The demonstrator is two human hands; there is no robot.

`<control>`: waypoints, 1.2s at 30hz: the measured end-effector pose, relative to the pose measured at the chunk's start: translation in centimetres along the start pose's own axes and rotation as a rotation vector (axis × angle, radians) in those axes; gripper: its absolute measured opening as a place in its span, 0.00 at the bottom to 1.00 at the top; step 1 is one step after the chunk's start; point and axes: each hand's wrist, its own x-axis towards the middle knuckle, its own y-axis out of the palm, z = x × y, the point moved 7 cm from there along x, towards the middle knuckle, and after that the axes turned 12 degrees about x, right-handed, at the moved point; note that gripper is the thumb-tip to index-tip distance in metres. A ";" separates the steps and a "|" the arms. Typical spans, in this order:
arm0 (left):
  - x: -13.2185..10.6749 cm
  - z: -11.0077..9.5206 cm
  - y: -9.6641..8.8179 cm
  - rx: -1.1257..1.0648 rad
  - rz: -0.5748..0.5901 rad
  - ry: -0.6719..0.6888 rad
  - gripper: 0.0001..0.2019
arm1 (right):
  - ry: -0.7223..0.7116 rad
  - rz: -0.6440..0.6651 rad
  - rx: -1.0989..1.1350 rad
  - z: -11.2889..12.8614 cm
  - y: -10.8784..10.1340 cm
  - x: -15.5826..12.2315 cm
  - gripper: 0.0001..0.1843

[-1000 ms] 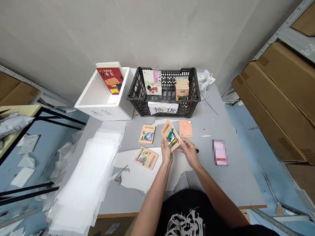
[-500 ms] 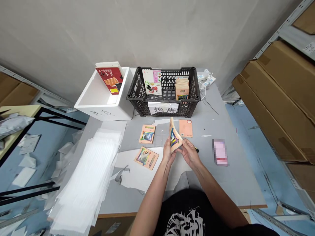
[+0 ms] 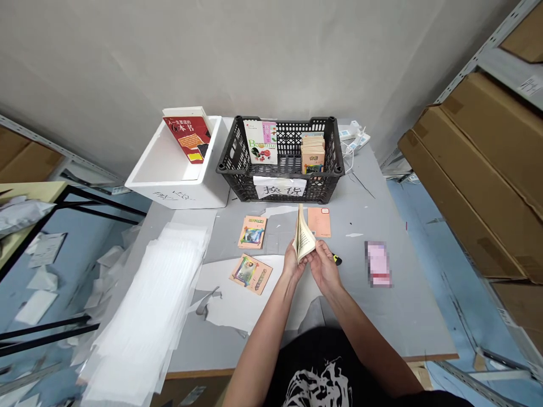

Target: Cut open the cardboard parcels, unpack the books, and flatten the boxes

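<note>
A small booklet [image 3: 304, 237] is held up between both hands, its printed inner pages showing and fanned apart. My left hand [image 3: 292, 263] grips its lower left side, while my right hand [image 3: 323, 263] pinches the lower right corner of the pages. Just beyond them an orange booklet [image 3: 319, 222] lies on the table with its back cover up. To the left are an orange booklet with a framed picture [image 3: 253, 232] and a tilted one [image 3: 251, 273] below it. A black and yellow tool [image 3: 337, 259], partly hidden, lies beside my right hand.
At the back of the table [image 3: 360, 316] stand a white foam box [image 3: 161, 189] with a red book [image 3: 189, 138] and a black crate [image 3: 280, 169] holding booklets. White plastic sleeves [image 3: 139, 316] cover the left side. A blurred pink object [image 3: 379, 264] lies right; a power strip [image 3: 356, 137] sits behind.
The booklet has gone from showing its coloured cover to showing its open printed pages. My right hand has turned and shifted slightly along the page edge.
</note>
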 end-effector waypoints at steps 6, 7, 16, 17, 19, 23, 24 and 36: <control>0.0 -1.8 -1.6 0.073 -0.158 0.204 0.12 | -0.068 0.018 -0.166 1.0 -0.2 0.0 0.15; -0.1 -2.4 -2.0 0.114 -0.208 0.264 0.13 | -0.086 0.037 -0.235 1.3 -0.2 0.1 0.15; -0.1 -3.8 -2.9 0.286 -0.300 0.378 0.15 | -0.138 0.152 -0.483 2.1 0.1 0.3 0.16; -0.1 -3.8 -2.9 0.283 -0.292 0.375 0.15 | -0.136 0.152 -0.485 2.1 0.1 0.3 0.16; 0.1 -3.7 -3.0 0.295 -0.282 0.381 0.14 | -0.137 0.141 -0.492 2.2 0.0 0.3 0.15; 0.0 -4.1 -3.2 0.371 -0.297 0.432 0.18 | -0.168 0.040 -0.501 2.9 -0.5 0.2 0.15; -0.1 -4.3 -3.3 0.395 -0.311 0.448 0.19 | -0.169 0.011 -0.490 3.0 -0.6 0.2 0.16; -0.9 -5.6 -2.5 0.393 -0.238 0.526 0.21 | 0.196 0.077 0.077 0.3 -1.1 0.0 0.15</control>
